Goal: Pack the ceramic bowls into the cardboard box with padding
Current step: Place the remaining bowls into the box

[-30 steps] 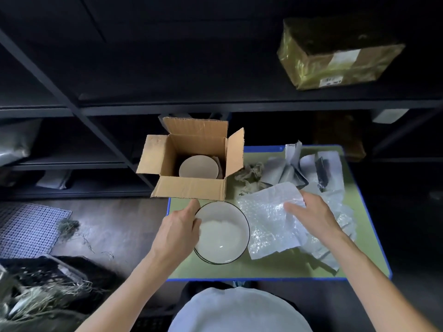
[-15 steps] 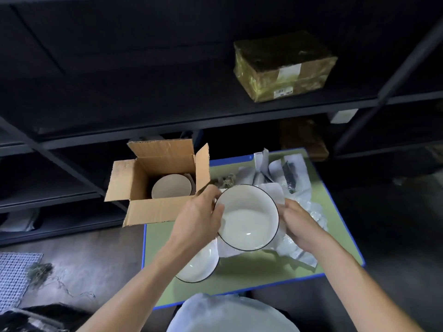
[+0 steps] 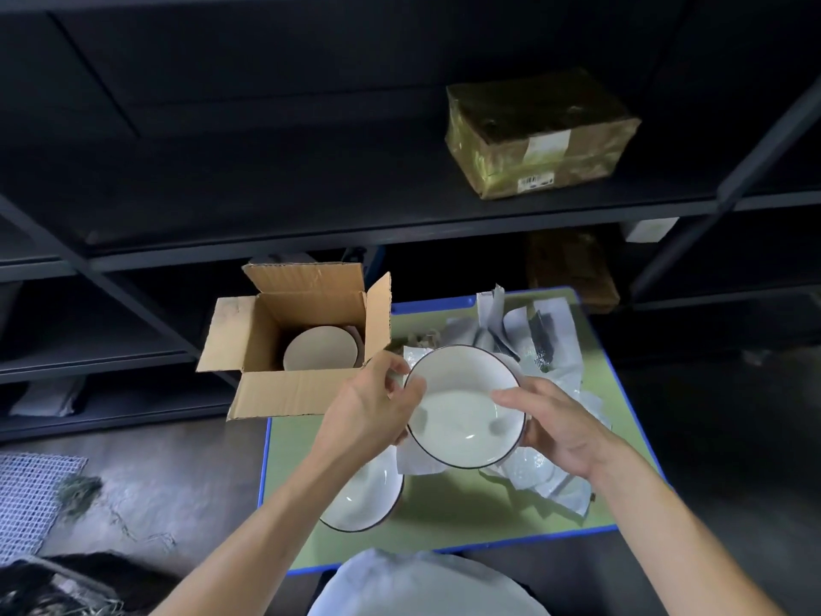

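A white ceramic bowl with a dark rim is held tilted above the green table. My left hand grips its left rim and my right hand grips its right rim, thumb inside. A bubble wrap sheet hangs under the bowl and my right hand. A second white bowl rests on the table below, partly hidden by my left forearm. The open cardboard box stands at the table's back left corner with a beige bowl inside.
More crumpled wrapping and padding lies at the table's back right. Dark metal shelving rises behind, holding a taped parcel. A white mesh mat and straw-like filler lie on the floor at left.
The bowl was lifted off the table by my left hand and brought over the bubble wrap; my right hand now grips its right rim. A second bowl is uncovered below.
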Motion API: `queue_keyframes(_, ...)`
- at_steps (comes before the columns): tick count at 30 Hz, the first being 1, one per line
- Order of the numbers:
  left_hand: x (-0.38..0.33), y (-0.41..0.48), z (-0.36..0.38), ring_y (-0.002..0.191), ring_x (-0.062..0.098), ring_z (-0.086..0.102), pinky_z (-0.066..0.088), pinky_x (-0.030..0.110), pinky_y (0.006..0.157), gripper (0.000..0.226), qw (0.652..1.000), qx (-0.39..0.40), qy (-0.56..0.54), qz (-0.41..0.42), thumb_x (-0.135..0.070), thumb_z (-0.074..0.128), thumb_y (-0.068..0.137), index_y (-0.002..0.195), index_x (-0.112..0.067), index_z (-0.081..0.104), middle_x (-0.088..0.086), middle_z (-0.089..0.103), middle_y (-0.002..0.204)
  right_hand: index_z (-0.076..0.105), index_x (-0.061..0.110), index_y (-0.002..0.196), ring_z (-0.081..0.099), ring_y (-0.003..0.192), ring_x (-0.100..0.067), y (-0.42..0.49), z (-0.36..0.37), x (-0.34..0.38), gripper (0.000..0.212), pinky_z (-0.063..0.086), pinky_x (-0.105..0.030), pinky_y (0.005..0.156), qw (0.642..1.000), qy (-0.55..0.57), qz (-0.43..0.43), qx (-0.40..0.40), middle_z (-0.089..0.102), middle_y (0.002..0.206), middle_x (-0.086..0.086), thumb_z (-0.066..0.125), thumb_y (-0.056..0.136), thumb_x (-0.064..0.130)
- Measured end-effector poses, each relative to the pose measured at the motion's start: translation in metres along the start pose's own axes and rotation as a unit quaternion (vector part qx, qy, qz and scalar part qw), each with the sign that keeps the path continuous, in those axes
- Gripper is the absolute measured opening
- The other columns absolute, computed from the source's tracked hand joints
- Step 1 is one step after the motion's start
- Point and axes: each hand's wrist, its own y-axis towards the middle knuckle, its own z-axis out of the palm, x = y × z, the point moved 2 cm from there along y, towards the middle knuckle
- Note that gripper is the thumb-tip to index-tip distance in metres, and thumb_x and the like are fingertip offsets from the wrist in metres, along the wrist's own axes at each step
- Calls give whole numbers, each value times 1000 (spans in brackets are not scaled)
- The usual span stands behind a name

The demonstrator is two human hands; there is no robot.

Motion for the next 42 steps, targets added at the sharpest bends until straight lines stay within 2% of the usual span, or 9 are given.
queue_keyframes(6, 6, -8, -2, 107, 26, 61, 53, 49, 94, 91, 990, 97, -45, -87, -92, 44, 68, 121, -19, 52, -5, 58, 100, 73, 18, 114, 69, 104, -33, -5, 0, 15, 45, 58, -45, 77, 1000, 4, -26, 10, 71, 117, -15, 75, 73, 35)
queue_keyframes(10, -1, -19, 0, 106, 19, 65, 55, 42, 89, 53, 970, 104, -214, -51, -72, 54, 79, 114, -33, 61, -3, 68, 113, 72, 19, 116, 69, 102, -32, -6, 13, 23, 39, 59, -48, 74, 999, 8, -23, 31, 70, 119, -14, 71, 80, 31)
queue_keyframes(15, 3, -25, -23, 90, 20, 73, 62, 43, 71, 21, 952, 43, -298, -52, -34, 57, 98, 115, -24, 63, 3, 71, 105, 70, 31, 116, 68, 103, -27, 1, 45, 41, 26, 55, -45, 83, 998, -42, -40, 31, 71, 119, -6, 65, 92, 26)
queue_keyframes(21, 24, -17, -79, 95, 25, 72, 62, 42, 71, 27, 947, -46, -310, -76, -37, 49, 101, 113, -20, 67, 8, 70, 113, 66, 12, 120, 69, 95, -20, 17, 98, 62, 25, 58, -38, 85, 996, -51, -43, 66, 72, 114, -14, 61, 96, 20)
queue_keyframes(25, 37, -3, -117, 85, 23, 75, 62, 43, 74, 34, 959, -40, -265, -94, -47, 46, 100, 111, -20, 65, 6, 74, 101, 68, 11, 110, 72, 77, -8, 43, 140, 78, 18, 55, -19, 62, 990, -126, -46, 46, 77, 94, 0, 53, 100, 14)
queue_keyframes(29, 50, 21, -147, 74, 13, 73, 62, 32, 61, 32, 980, -58, -166, -91, -48, 42, 100, 101, -25, 64, 2, 73, 91, 68, 13, 96, 71, 75, -9, 75, 172, 89, 18, 53, -19, 58, 979, -199, -31, 8, 76, 85, 2, 50, 99, 10)
queue_keyframes(37, 78, 91, -174, 80, 21, 73, 60, 40, 85, 55, 986, 10, -65, -153, -52, 37, 98, 122, -7, 57, 4, 70, 95, 65, 7, 114, 54, 90, -13, 136, 201, 92, 26, 49, -15, 50, 943, -318, -4, -98, 45, 126, -4, 47, 95, 11)
queue_keyframes(39, 85, 99, -172, 88, 23, 71, 61, 37, 81, 62, 979, 34, -100, -175, -59, 36, 97, 130, -10, 53, 6, 67, 110, 63, 6, 115, 46, 86, -10, 148, 202, 84, 26, 48, -17, 54, 933, -331, -4, -139, 37, 119, 0, 48, 96, 14)
queue_keyframes(42, 94, 100, -163, 95, 20, 65, 58, 28, 57, 62, 965, 57, -173, -191, -63, 37, 95, 136, -19, 49, -1, 62, 115, 60, 6, 112, 58, 86, -20, 160, 206, 64, 26, 56, -35, 70, 950, -282, 44, -126, 58, 104, -9, 41, 94, 6)
